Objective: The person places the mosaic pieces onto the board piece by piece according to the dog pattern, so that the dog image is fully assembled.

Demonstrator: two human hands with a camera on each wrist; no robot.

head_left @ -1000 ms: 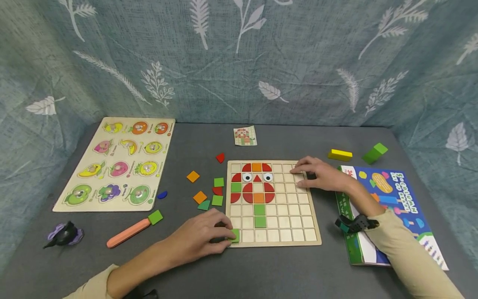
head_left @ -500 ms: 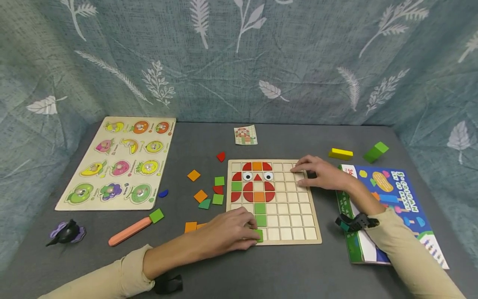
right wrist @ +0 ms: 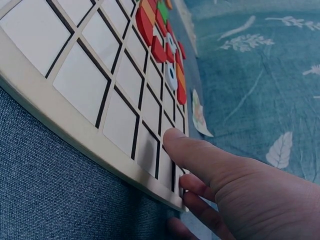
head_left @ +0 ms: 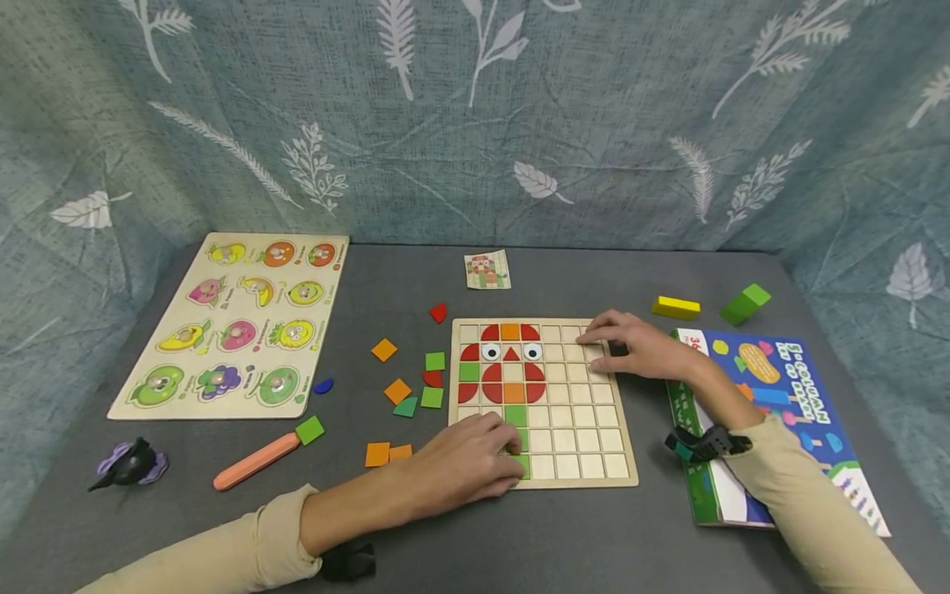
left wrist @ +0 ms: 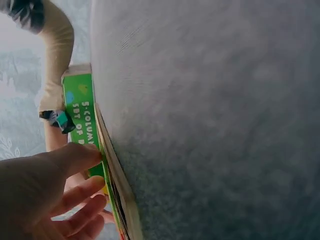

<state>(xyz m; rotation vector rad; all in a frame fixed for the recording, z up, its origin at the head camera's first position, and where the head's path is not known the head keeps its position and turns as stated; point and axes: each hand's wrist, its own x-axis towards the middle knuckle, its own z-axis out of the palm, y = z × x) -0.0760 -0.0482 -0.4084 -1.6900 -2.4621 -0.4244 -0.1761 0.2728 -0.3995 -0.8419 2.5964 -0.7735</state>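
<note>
At the lower centre of the head view, the left hand pinches a green square tile with curled fingers. The tile lies at the fingertips, partly hidden by them, in the bottom row of a wooden grid board; whether it sits fully flat in its cell cannot be told. Just above it in the same column are a green tile partly covered by the fingers and another green tile. In the left wrist view the thumb and fingers bend toward the board's edge at lower left, where the tile itself is hard to make out.

The right hand rests at the board's upper right corner, thumb and fingers apart and holding nothing, well apart from the pinched tile. The right wrist view shows its thumb over the grid near the lower right of that frame.

Red quarter-circle pieces, orange squares and two round eyes form a face at the board's upper left. Two orange tiles lie near the left forearm. A picture card lies beyond the board, a fruit puzzle board at the left and a blue box at the right, under the right forearm.
</note>
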